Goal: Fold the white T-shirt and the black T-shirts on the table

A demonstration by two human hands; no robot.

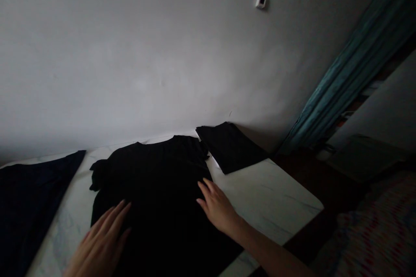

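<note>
A black short-sleeved T-shirt (pixel 156 186) lies spread on the white marbled table (pixel 276 199), its neckline toward the wall. My left hand (pixel 102 240) is over the shirt's left side, fingers stretched out and thumb apart. On the right edge of the shirt, my right hand (pixel 216 203) lies with its fingers extended, holding nothing. Dark fabric and dim light hide whether either palm presses on the cloth. To the right of the shirt's sleeve rests a folded black garment (pixel 232 147).
A dark navy cloth (pixel 32 199) covers the table's left part. Behind the table rises a pale wall (pixel 156 60) with a small white device (pixel 261 1) on it. At the right hang a teal curtain (pixel 344 73) and, lower down, a patterned fabric (pixel 380 233).
</note>
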